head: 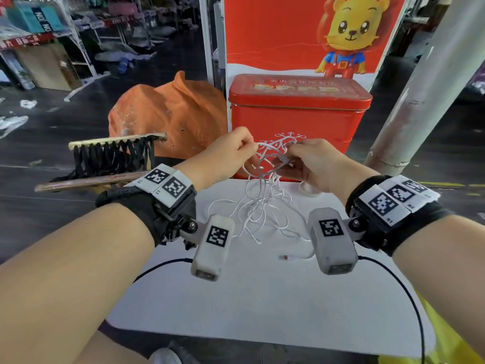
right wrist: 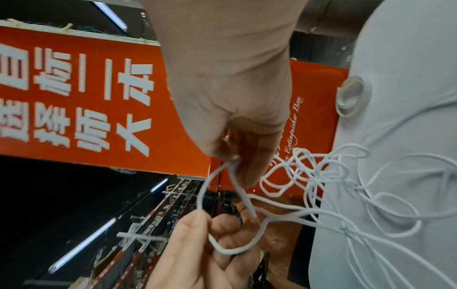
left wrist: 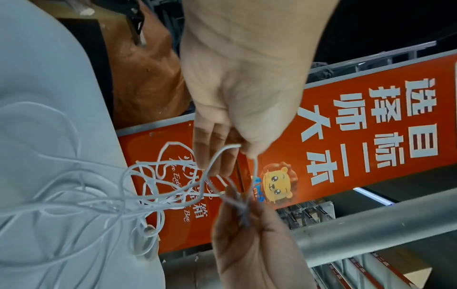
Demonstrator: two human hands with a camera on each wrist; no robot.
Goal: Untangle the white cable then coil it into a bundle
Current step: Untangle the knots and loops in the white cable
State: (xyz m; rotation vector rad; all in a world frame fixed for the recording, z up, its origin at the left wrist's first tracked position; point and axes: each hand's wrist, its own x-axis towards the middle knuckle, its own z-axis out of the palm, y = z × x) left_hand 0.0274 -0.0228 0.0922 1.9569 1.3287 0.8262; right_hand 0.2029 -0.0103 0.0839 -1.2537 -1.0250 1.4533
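Head view: the left hand [head: 225, 156] and right hand [head: 312, 164], close together above the table [head: 262, 298], each pinch the cable [head: 262, 200], whose tangle hangs between them onto the tabletop; its plug [head: 286, 257] lies below the right wrist. A red tin [head: 299, 114] stands beyond the hands.

Left wrist view: the left thumb and fingers [left wrist: 210, 148] pinch a loop.

Right wrist view: the right fingers [right wrist: 252, 156] pinch a strand; the left hand [right wrist: 202, 250] grips a loop just below.

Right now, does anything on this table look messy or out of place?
Yes. The white cable is a snarl of crossing loops, not a coil: both hands pinch strands above the white table while the rest hangs down and sprawls there. One plug end lies loose near the front. No damage is visible.
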